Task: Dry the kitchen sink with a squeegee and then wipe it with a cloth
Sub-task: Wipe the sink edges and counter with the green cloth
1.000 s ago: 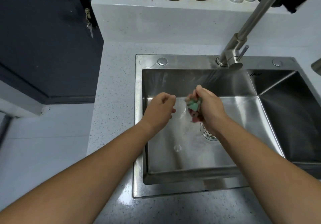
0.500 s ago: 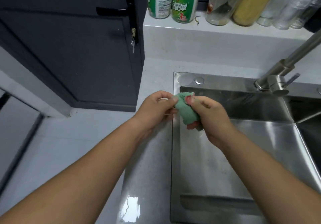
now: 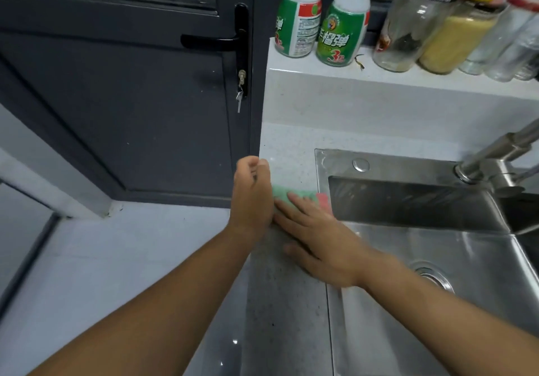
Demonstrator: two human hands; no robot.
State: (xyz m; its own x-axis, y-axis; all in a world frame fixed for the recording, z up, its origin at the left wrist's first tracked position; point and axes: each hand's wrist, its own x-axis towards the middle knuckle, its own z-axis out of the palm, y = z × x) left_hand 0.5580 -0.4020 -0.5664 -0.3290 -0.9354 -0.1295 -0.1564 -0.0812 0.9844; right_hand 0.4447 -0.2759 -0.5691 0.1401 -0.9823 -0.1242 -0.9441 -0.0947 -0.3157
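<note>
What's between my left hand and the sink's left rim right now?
Head view: the green-and-pink cloth lies on the counter there, with the right hand pressed flat on it.

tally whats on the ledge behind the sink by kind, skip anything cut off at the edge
green-label bottles: 2
glass jars: 3 (black, yellow, red lids)
total: 5
more clear glass at the right edge is cut off, not counted

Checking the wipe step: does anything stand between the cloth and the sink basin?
Nothing visible does. The cloth lies on the counter under the flat right hand, its pink end at the left rim of the sink.
</note>
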